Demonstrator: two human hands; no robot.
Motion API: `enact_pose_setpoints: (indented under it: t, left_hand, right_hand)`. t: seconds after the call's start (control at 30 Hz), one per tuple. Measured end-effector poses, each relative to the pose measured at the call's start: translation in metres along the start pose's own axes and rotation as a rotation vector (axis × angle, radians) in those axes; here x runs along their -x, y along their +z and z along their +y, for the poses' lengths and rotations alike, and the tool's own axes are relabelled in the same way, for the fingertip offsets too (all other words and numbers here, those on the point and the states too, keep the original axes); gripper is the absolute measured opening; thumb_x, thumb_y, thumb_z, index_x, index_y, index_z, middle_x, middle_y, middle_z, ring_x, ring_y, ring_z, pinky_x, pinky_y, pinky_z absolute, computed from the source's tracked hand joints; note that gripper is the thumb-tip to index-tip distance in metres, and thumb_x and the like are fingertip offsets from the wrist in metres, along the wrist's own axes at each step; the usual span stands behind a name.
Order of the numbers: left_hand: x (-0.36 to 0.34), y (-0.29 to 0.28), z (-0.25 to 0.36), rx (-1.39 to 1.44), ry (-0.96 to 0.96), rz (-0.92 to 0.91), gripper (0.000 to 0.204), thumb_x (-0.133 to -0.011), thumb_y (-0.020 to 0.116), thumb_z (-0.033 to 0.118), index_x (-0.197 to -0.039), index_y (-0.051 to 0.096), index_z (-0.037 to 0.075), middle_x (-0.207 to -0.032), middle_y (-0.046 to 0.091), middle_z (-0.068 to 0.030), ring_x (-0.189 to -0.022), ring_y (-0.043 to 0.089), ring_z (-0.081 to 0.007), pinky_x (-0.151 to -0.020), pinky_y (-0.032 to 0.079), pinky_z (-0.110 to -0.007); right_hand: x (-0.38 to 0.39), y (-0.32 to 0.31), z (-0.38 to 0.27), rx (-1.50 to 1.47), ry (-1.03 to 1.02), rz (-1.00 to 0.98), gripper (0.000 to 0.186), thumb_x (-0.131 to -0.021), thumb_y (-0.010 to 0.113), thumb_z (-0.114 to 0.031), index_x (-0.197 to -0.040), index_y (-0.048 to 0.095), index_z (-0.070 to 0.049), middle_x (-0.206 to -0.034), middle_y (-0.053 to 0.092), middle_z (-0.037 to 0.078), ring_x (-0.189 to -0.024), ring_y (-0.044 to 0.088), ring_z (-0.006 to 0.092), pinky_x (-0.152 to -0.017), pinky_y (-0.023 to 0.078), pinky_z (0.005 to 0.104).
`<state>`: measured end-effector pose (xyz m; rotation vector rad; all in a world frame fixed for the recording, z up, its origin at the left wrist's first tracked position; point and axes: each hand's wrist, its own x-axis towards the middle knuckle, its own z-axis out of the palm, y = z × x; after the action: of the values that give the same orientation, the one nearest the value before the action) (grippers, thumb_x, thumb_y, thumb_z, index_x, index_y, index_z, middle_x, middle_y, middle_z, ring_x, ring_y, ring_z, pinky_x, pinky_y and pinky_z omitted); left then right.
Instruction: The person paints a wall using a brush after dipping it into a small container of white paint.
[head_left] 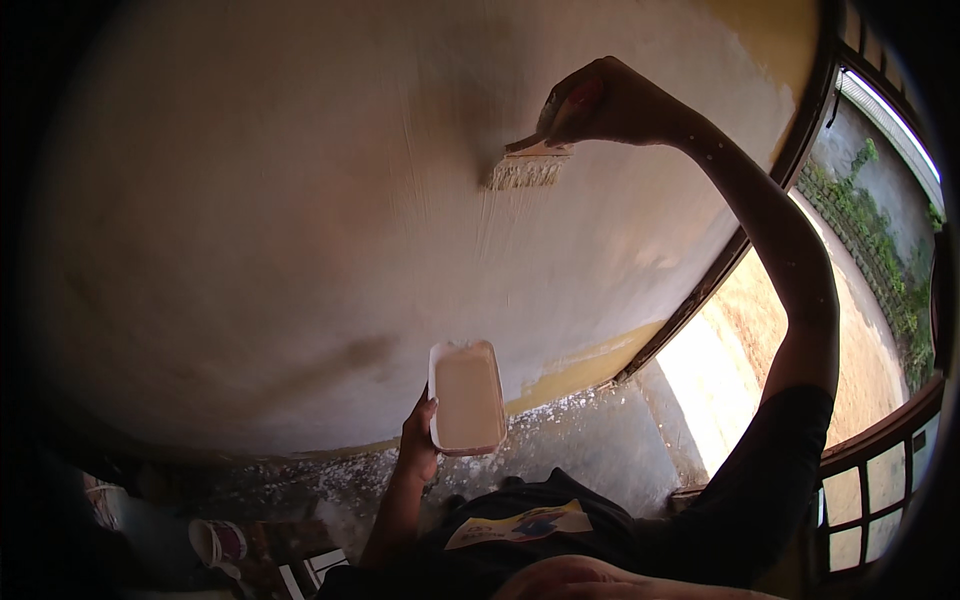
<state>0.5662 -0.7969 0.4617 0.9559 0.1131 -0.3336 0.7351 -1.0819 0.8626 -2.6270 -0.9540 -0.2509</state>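
High on the wall point(300, 200), my right hand point(590, 103) grips a wide paintbrush point(528, 170) by its handle. Its bristles are coated in pale paint and point downward against the wall, with faint wet streaks below them. Lower down, my left hand point(418, 440) holds a rectangular paint tray point(500, 400) by its left side. Pale, creamy paint point(467, 398) lies inside the tray. Thumb and wrist of the left hand show; its other fingers are hidden beneath the tray.
Bare yellow patches point(590, 365) show along the wall's lower right and top right. An open doorway point(770, 300) on the right leads to a sunlit yard. White splatters dot the grey floor point(590, 440). A paint bucket point(217, 543) stands at lower left.
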Motion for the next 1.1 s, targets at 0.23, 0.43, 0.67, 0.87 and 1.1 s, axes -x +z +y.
enact_pose_setpoints:
  t: [0.23,0.43,0.67,0.87,1.1]
  left_hand:
    - [-0.009,-0.008,-0.005,0.022,-0.039,-0.001,0.061,-0.104,0.047,0.029,-0.160,0.034,0.007,-0.147,0.054,-0.0120,-0.131,0.057,-0.0247,-0.107,0.049,-0.042]
    - [-0.034,-0.014,-0.022,-0.018,-0.042,-0.049,0.059,-0.104,0.041,0.036,-0.154,0.038,0.005,-0.137,0.059,-0.0159,-0.123,0.064,-0.0296,-0.102,0.055,-0.046]
    - [-0.013,0.005,-0.004,0.072,-0.025,0.031,0.050,-0.106,0.054,0.030,-0.145,0.052,0.000,-0.123,0.068,-0.0100,-0.104,0.070,-0.0190,-0.084,0.060,-0.033]
    - [-0.015,0.000,-0.005,0.047,-0.018,0.018,0.054,-0.105,0.051,0.030,-0.151,0.045,0.003,-0.133,0.062,-0.0106,-0.115,0.064,-0.0213,-0.094,0.055,-0.037]
    - [-0.025,0.009,0.000,0.043,-0.046,-0.046,0.059,-0.105,0.048,0.029,-0.158,0.037,0.007,-0.144,0.055,-0.0114,-0.128,0.058,-0.0239,-0.105,0.050,-0.040]
  right_hand:
    - [0.001,-0.047,-0.023,0.084,-0.118,0.108,0.009,-0.081,0.083,-0.009,-0.089,0.079,-0.007,-0.085,0.076,0.003,-0.082,0.070,0.0115,-0.084,0.057,0.0292]
    - [0.011,-0.106,-0.046,0.172,-0.103,0.188,0.019,-0.084,0.083,-0.013,-0.099,0.079,-0.005,-0.091,0.078,0.005,-0.086,0.070,0.0127,-0.080,0.056,0.0309]
    - [0.007,-0.130,-0.060,0.194,-0.132,0.316,0.015,-0.084,0.082,-0.010,-0.098,0.079,-0.005,-0.088,0.078,0.005,-0.083,0.070,0.0111,-0.079,0.056,0.0292]
    - [0.021,-0.126,-0.065,0.190,-0.216,0.500,0.017,-0.089,0.080,-0.010,-0.104,0.077,-0.004,-0.095,0.078,0.007,-0.090,0.072,0.0137,-0.084,0.058,0.0302]
    - [0.051,0.006,-0.014,0.814,-0.406,0.796,0.023,-0.085,0.078,-0.009,-0.108,0.077,-0.014,-0.118,0.074,0.005,-0.093,0.077,0.0219,-0.074,0.065,0.0305]
